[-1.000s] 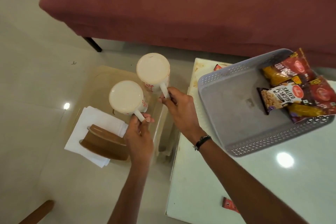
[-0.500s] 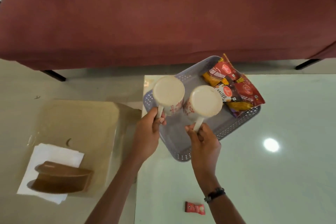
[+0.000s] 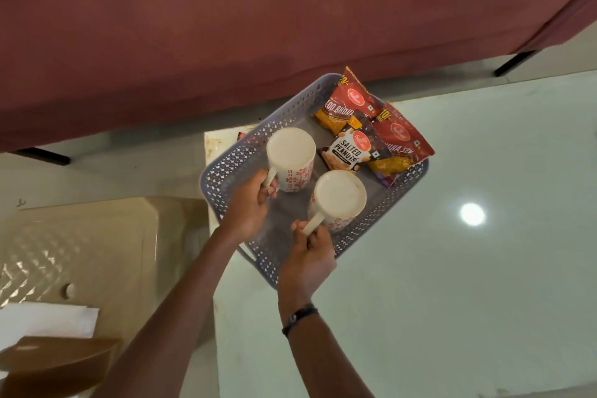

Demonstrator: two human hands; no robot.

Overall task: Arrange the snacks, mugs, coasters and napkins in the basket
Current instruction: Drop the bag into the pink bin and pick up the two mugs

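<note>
A grey perforated basket [image 3: 232, 158] lies on the pale green table. Three snack packets [image 3: 352, 149] are stacked in its far right end. My left hand [image 3: 248, 203] grips the handle of a white mug with red flower prints [image 3: 290, 152], low inside the basket on the left. My right hand [image 3: 310, 255] holds the handle of a second mug [image 3: 339, 194] of the same kind, over the basket's near side. I cannot tell whether either mug touches the basket floor. White napkins [image 3: 48, 320] and brown coasters [image 3: 58, 362] lie on a beige stool at the lower left.
A dark red sofa [image 3: 258, 10] runs along the far side, with black legs. The beige plastic stool [image 3: 90, 236] stands left of the table [image 3: 452, 268]. A bright lamp reflection shows on the table right of the basket.
Both hands carried the mugs from above the stool rightward over the table and lowered them into the basket. The view shifted right with them.
</note>
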